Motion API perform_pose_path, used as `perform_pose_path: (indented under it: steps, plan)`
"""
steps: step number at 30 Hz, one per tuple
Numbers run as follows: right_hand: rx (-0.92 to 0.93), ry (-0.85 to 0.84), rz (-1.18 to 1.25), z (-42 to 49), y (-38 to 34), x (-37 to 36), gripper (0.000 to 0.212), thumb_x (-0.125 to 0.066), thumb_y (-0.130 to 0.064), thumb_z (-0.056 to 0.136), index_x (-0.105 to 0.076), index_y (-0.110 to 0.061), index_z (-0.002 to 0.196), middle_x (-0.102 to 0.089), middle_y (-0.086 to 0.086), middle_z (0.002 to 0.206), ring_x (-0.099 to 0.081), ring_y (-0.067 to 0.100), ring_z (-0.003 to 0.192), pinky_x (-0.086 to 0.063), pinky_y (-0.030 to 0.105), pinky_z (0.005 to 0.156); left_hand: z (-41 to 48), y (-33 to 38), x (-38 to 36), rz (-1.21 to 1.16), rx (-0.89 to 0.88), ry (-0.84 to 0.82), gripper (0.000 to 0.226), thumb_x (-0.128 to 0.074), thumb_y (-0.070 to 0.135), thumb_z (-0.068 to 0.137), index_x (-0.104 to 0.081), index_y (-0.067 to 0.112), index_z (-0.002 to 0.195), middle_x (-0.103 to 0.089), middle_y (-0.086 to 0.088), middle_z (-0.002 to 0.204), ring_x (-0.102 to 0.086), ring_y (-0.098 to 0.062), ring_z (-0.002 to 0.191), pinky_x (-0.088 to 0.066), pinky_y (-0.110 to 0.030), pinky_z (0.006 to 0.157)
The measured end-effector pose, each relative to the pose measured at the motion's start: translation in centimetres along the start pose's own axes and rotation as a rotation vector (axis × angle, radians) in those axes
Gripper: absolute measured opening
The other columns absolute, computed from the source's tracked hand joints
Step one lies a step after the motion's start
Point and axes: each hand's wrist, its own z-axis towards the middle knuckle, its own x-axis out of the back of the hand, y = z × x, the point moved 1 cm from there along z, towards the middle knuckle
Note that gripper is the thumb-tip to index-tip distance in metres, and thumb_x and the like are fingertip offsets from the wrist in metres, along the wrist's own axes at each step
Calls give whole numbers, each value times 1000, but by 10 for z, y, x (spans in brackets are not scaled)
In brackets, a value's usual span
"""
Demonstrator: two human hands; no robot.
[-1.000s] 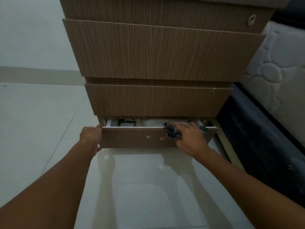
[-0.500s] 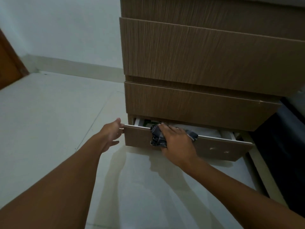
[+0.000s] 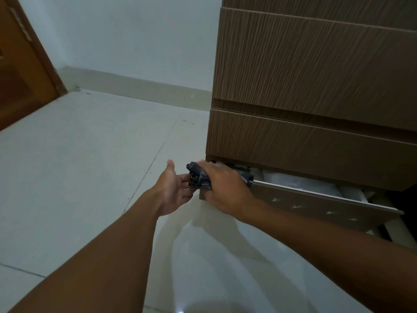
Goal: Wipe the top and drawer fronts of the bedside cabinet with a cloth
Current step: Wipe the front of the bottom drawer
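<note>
The person was low down before the bedside cabinet (image 3: 316, 64), which stood at the right of the scene on the pale tiled floor (image 3: 90, 154). Its bottom drawer (image 3: 316, 206) was pulled partly out, and something white lay inside.

The right hand (image 3: 225, 190) gripped the dark, crumpled cloth (image 3: 199, 177) with the fingers curled around it. It pressed the cloth on the left end of this drawer's front, at the top edge. The left hand (image 3: 173, 190) was just beside it on the left, with the palm turned to the cloth, the thumb raised and the fingers loosely stretched. Their tips reached the lower part of the cloth, but I could not tell if they truly touched it. This hand held nothing.

In my judgement the wiping was at the lowest front, at its left corner. Small pale marks showed on the right part of that front, and it was not clear whether they were dirt or fittings. The middle drawer front (image 3: 304, 150) looked clean enough. The top of the cabinet was out of sight, so I could not say if it was wiped. What seemed left was to finish this front and push the drawer closed.
</note>
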Motion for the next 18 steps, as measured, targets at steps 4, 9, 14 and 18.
perform_pose_path:
  steps: [4,9,14,18]
  plan:
    - [0,-19,126,16,-14,-3,42,-58,-15,85,-55,-21,126,-70,5,106,-62,26,96,-40,30,74,6,-5,4,-108,-36,-44,86,-7,71,91,-46,11,140,-65,-18,124,-61,-30,114,-32,-44,114]
    - [-131,5,404,38,-31,-5,21,-52,-22,91,-61,-20,110,-71,6,92,-65,25,84,-51,35,70,7,-12,6,-168,-42,-69,92,-8,74,90,-44,4,139,-66,-21,122,-61,-35,117,-37,-46,111]
    - [-283,73,878,42,-32,27,15,-56,-22,94,-67,-15,102,-72,4,97,-66,20,95,-51,43,90,6,-14,9,-158,-40,-52,87,-4,73,89,-39,7,133,-59,-20,131,-53,-27,116,-38,-39,106]
    - [-273,200,1113,22,-22,67,12,-54,-16,96,-63,-23,96,-71,0,96,-69,16,93,-54,32,84,6,-19,6,-81,-29,-62,62,-21,57,100,-50,8,126,-66,-3,122,-59,-17,109,-40,-32,95]
